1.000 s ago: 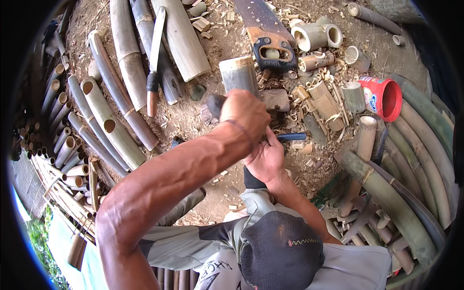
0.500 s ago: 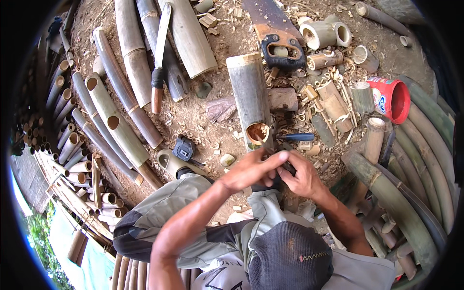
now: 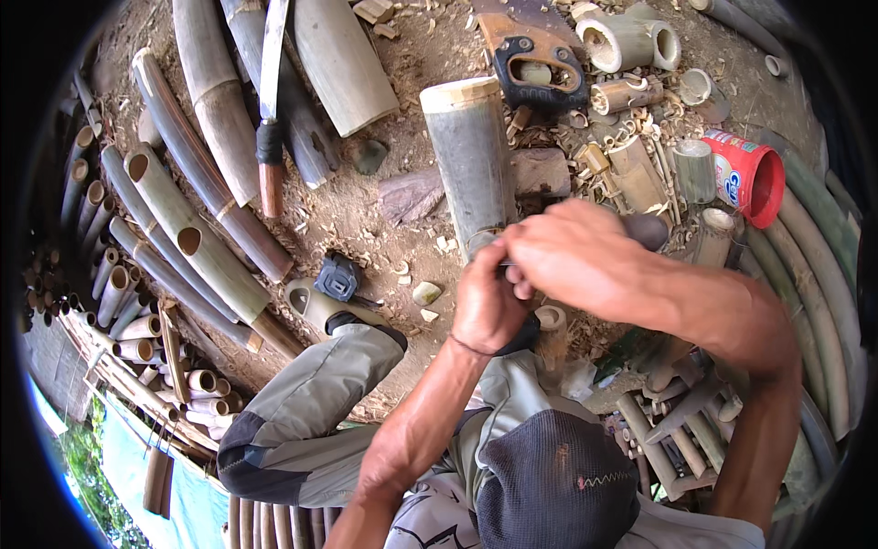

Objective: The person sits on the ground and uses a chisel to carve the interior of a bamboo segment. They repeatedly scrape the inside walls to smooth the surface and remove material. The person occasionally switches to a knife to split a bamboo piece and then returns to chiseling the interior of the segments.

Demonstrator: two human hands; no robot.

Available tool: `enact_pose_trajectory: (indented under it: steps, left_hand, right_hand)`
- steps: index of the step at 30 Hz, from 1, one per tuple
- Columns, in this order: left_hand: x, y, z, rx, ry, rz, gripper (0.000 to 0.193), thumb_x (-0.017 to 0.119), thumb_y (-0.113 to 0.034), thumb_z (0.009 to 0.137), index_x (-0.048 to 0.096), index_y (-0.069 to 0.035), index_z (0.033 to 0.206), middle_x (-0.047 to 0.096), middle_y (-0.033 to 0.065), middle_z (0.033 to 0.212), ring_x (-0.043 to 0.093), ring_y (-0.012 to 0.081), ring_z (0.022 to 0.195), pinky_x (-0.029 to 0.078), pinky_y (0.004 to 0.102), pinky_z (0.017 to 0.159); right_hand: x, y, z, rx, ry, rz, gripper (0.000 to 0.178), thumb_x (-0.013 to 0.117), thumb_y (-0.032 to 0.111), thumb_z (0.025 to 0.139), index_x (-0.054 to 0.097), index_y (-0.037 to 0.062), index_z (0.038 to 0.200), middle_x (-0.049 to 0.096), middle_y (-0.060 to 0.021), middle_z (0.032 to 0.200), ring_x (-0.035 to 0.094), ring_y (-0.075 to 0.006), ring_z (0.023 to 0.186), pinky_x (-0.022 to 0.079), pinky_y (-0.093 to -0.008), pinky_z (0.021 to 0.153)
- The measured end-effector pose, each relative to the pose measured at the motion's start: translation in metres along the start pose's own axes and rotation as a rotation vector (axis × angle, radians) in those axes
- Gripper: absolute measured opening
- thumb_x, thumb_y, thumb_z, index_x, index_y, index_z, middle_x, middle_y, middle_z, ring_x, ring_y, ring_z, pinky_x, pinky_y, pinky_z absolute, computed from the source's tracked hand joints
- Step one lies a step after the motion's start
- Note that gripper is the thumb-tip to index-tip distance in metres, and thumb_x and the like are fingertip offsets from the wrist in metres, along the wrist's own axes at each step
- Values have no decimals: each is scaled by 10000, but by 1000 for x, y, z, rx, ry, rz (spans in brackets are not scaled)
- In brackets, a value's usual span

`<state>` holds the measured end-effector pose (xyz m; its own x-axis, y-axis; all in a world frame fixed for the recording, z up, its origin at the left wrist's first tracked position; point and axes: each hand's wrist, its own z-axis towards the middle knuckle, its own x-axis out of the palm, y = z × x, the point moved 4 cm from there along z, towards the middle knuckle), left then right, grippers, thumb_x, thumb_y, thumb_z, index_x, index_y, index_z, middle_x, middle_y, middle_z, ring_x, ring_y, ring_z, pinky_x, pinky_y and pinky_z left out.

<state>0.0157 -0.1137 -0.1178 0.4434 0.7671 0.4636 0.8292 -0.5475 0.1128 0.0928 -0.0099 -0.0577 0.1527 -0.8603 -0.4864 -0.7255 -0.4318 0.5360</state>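
A thick grey bamboo section [image 3: 468,151] leans over a log [image 3: 412,195], its lower end toward me. At that end my left hand [image 3: 487,306] is closed, its fingertips by the bamboo's rim. My right hand [image 3: 567,252] reaches across from the right, its curled fingers meeting the left fingertips. Between them a little of a slim dark carving tool shows, mostly covered. A rounded dark brown end [image 3: 646,231] sticks out past my right wrist; it may be the tool's handle. The hole in the bamboo is mostly hidden behind my hands.
A handsaw [image 3: 540,73] lies beyond the bamboo, and a long knife [image 3: 271,151] lies to the left. A tape measure [image 3: 338,276] is near my shoe [image 3: 315,304]. A red tub [image 3: 757,188] stands right, among bamboo pieces and shavings. Long bamboo poles [image 3: 197,229] line the left.
My right hand has swung up and over, its elbow out to the right. My left hand has turned fingers-up beside the rim. The hole and the blue-handled tool are now covered.
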Motion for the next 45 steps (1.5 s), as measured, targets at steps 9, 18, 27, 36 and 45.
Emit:
enact_pose_trajectory:
  steps: [9, 18, 27, 36, 45]
  left_hand:
    - [18, 1, 4, 6, -137, 1055, 342, 505, -241, 948, 644, 21, 776, 620, 74, 643, 539, 146, 484, 428, 295, 462]
    - [-3, -8, 2, -26, -16, 67, 186, 494, -217, 987, 587, -57, 959, 586, 24, 715, 553, 127, 633, 457, 256, 604]
    - [17, 34, -12, -125, 101, -235, 373, 506, -404, 991, 573, -102, 1198, 685, 28, 1100, 636, 173, 1023, 487, 364, 914]
    - [-29, 26, -8, -135, -236, 646, 336, 490, -235, 984, 644, 55, 913, 669, 136, 739, 622, 203, 567, 520, 322, 573]
    - [-10, -48, -13, -144, -89, 1651, 456, 471, -234, 931, 641, 100, 671, 652, 190, 593, 652, 202, 497, 539, 328, 515]
  right_hand:
    - [67, -20, -48, 317, -338, 566, 201, 601, 94, 823, 598, 26, 1012, 669, -221, 770, 678, -370, 707, 542, -478, 649]
    - [-5, -12, -3, -26, -69, 101, 107, 649, 141, 802, 733, 83, 771, 709, -137, 762, 711, -264, 707, 541, -379, 606]
    - [-11, 2, -8, -198, 100, -388, 66, 671, 146, 733, 709, 109, 695, 711, -69, 703, 709, -188, 685, 532, -334, 569]
    - [129, -23, -33, 169, -390, 469, 285, 751, 265, 736, 614, 111, 931, 660, -88, 712, 669, -282, 621, 535, -392, 526]
    - [171, 56, 4, 413, -713, 1143, 317, 693, 105, 788, 557, 20, 1061, 652, -203, 805, 675, -378, 761, 521, -430, 676]
